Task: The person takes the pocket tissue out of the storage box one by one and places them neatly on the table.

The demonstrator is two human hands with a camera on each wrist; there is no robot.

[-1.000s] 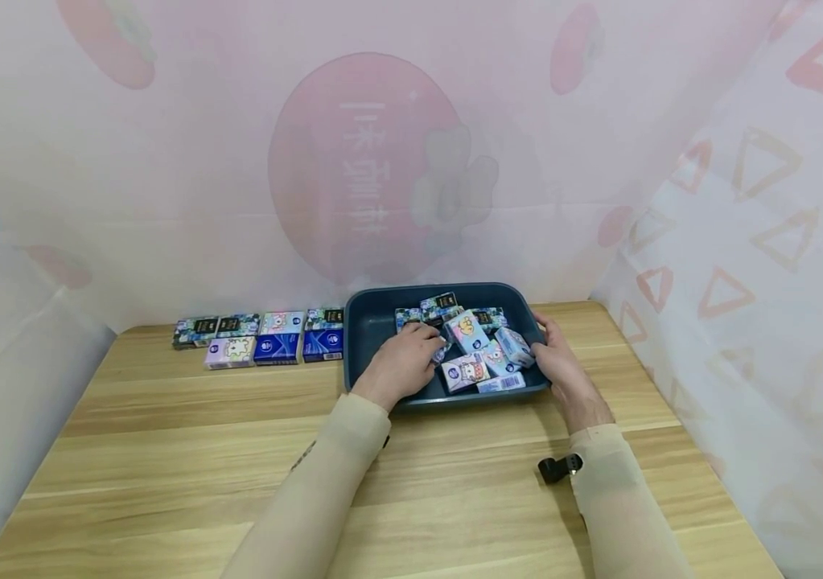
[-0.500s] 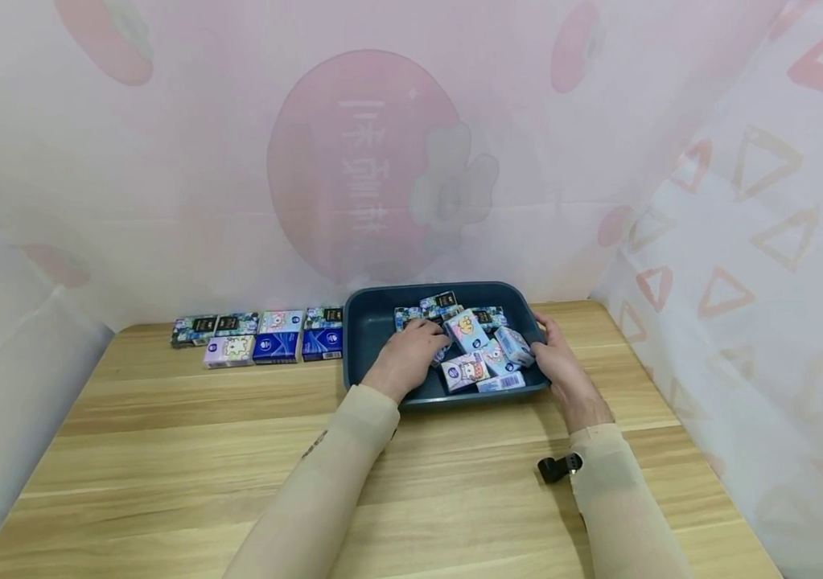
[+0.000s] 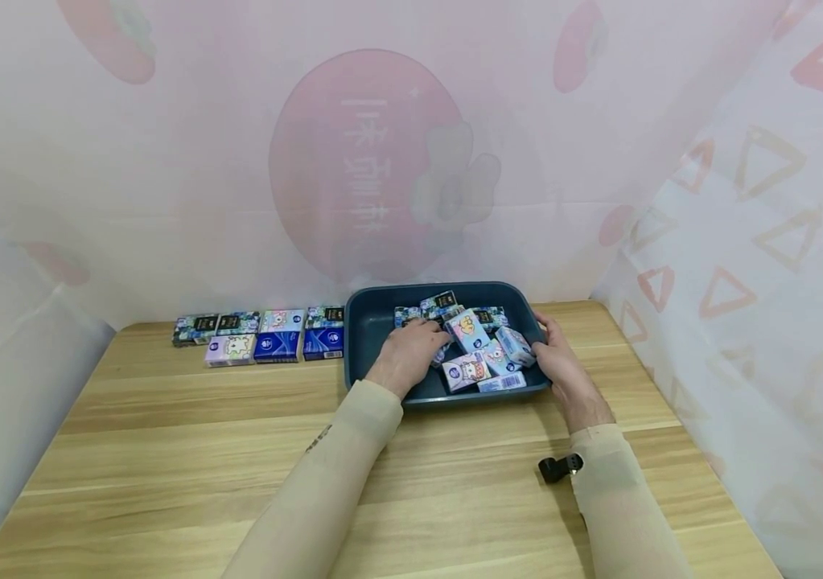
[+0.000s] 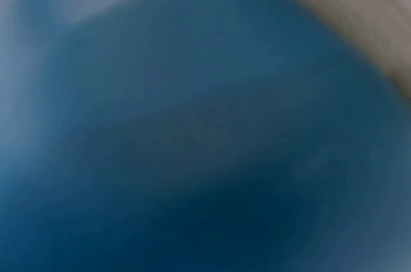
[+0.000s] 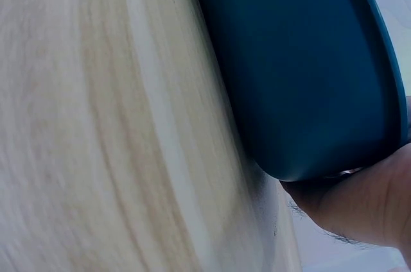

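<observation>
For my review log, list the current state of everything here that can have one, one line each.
Tray: upright on the table, loaded
Packs in tray: jumbled, overlapping, some tilted
Back-row packs: four, lying in line
Front-row packs: three, lying in line
Left hand: over packs in tray; grip hidden
Right hand: gripping tray's right end

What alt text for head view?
A person's left hand is in a dark blue tray of small printed packs; the right hand grips its right end. Seven more packs lie in two rows beside it on a wooden table.
</observation>
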